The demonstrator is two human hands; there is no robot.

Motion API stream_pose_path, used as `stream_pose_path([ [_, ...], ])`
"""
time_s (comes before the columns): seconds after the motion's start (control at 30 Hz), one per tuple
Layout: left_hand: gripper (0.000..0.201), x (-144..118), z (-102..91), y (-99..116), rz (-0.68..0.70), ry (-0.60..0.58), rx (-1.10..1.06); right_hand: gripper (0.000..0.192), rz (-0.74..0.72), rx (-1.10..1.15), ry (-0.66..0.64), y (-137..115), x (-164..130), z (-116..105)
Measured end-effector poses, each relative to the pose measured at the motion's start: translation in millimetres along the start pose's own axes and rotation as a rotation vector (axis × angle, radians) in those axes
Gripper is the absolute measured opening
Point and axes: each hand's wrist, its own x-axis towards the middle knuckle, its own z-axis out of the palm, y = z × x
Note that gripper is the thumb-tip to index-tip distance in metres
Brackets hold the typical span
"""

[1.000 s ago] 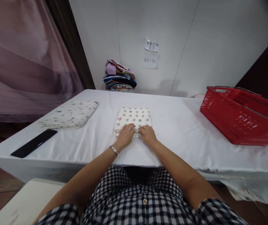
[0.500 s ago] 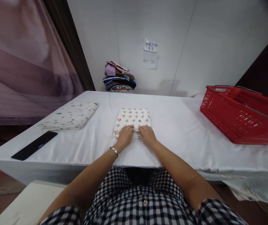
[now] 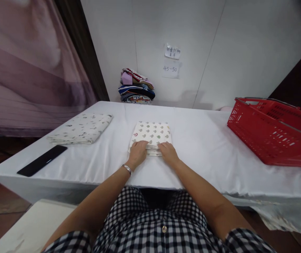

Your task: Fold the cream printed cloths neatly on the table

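A folded white cloth [image 3: 151, 131] with grey tree-like prints and a few red and green ones lies in front of me on the table. At its near left corner, my left hand [image 3: 138, 151] has its fingers closed over the edge, with a silver bracelet at the wrist. My right hand [image 3: 168, 151] grips the same near edge further right, thumb toward the middle. Several stacked layers show between the two hands. The undersides of the fingers are hidden.
Another folded printed cloth [image 3: 85, 128] lies at the left, behind a black flat slab [image 3: 43, 160]. A stack of folded fabrics [image 3: 136, 88] stands at the back against the wall. On the right is a red plastic basket [image 3: 274, 135]. White cloth covers the table [image 3: 200, 140].
My hands have moved slightly apart along the near edge, and more of the layers between them shows. The whole view has shifted a little.
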Motion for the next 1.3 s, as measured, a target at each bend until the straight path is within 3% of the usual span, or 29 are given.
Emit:
stream_pose_path([
  [0.27, 0.029, -1.3, -14.8, -10.1, -0.040, -0.043, 0.072, 0.032, -0.008, 0.005, 0.022, -0.1, -3.0, 1.7],
  [0.5, 0.027, -2.4, -12.6, -11.8, -0.002, -0.064, 0.093, 0.030, -0.005, 0.007, -0.006, -3.0, -4.4, -1.7],
  [0.93, 0.031, -9.4, -11.9, -9.7, 0.017, 0.042, 0.025, 0.022, -0.002, -0.071, -0.019, -31.3, 14.6, -9.5],
  [1.3, 0.017, -7.6, -5.5, -9.6, 0.153, 0.079, 0.041, 0.027, 0.004, -0.085, -0.083, -31.5, 14.8, -8.8],
])
